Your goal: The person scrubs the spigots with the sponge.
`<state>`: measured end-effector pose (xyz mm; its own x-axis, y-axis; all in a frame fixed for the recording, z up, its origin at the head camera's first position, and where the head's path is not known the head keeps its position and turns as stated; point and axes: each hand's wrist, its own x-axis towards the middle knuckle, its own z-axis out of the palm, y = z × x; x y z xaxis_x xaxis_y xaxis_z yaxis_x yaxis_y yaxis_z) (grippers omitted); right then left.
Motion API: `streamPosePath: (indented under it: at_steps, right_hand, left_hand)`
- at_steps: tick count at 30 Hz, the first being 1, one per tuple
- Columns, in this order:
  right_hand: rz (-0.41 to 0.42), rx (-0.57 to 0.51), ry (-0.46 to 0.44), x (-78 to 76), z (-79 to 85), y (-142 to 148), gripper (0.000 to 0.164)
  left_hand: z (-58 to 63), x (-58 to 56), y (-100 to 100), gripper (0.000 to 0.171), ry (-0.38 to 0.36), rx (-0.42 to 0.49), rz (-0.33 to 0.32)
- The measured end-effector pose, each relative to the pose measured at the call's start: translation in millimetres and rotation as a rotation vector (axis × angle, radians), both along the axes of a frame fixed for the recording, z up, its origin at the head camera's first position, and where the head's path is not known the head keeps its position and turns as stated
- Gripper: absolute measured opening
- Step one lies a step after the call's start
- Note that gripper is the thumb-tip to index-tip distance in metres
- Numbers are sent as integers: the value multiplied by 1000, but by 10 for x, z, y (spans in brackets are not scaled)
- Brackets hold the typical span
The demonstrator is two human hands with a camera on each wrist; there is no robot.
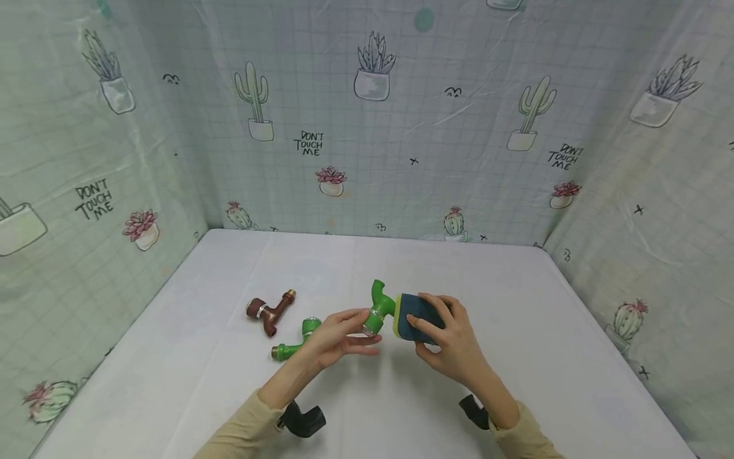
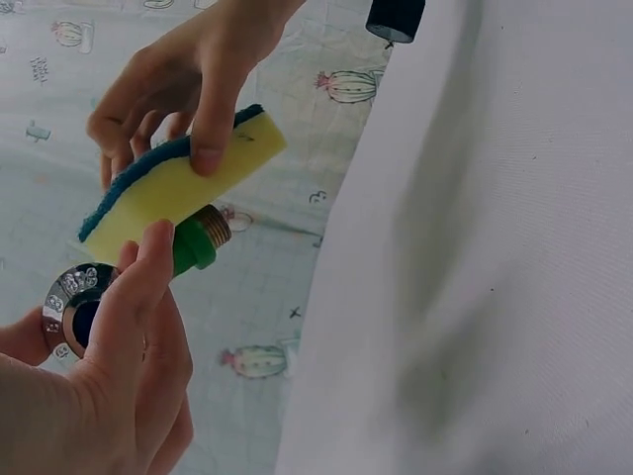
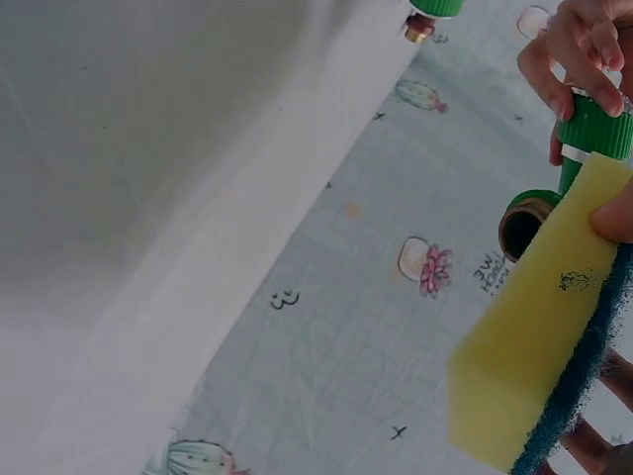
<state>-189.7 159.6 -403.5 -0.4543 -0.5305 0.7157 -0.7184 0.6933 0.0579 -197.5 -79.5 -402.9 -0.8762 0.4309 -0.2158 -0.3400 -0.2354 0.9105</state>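
Note:
In the head view, my left hand [image 1: 335, 339] pinches a green plastic tap [image 1: 380, 299] by its round knob end, holding it up over the table. The tap's threaded brass inlet [image 2: 220, 226] shows in the left wrist view, pointing away from the palm. My right hand [image 1: 457, 344] grips a sponge [image 1: 421, 317] with a yellow foam side and a dark blue scouring side. Its yellow foam [image 3: 539, 327] faces the tap and lies right against the tap's body. Fingers of the right hand spread over the blue side, thumb on the sponge's edge.
On the white table [image 1: 516, 299], a brown tap [image 1: 269, 315] lies at the left, with a second green tap [image 1: 287, 350] partly behind the left forearm. Black taps [image 1: 305, 421] lie beneath each forearm, the right one [image 1: 474, 412] partly covered. Printed cloth [image 1: 401, 159] walls in the back and sides.

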Motion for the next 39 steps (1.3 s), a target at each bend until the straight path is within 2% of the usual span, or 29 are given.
streamPosePath:
  at_steps: [2, 5, 8, 14, 17, 23, 29, 34, 39]
  right_hand:
    - [1, 0, -1, 6, -17, 43, 44]
    - [-1, 2, -8, 19, -33, 87, 31]
    - [2, -11, -7, 19, -38, 77, 29]
    - [7, -16, 33, 8, 4, -77, 48]
    - [-13, 6, 78, -9, 14, -119, 49]
    - [-47, 27, 145, -70, 7, -105, 46]
    - [-62, -12, 81, -125, 36, -18, 46]
    - [-10, -60, 10, -128, 46, 8, 46]
    - [50, 19, 51, -46, 15, -50, 52]
  left_hand:
    - [7, 0, -7, 54, -5, 10, 2]
    - [3, -5, -18, 52, -5, 18, -2]
    - [0, -3, -15, 52, -2, 19, -6]
    - [3, 17, 58, 53, 32, 8, -22]
    - [5, 28, 86, 53, 38, 15, -15]
    - [32, 41, 113, 54, -26, 72, 9]
    - [32, 42, 89, 53, -36, 103, 13]
    - [29, 35, 54, 52, -35, 105, 9]
    - [41, 25, 70, 52, -53, 116, 9]
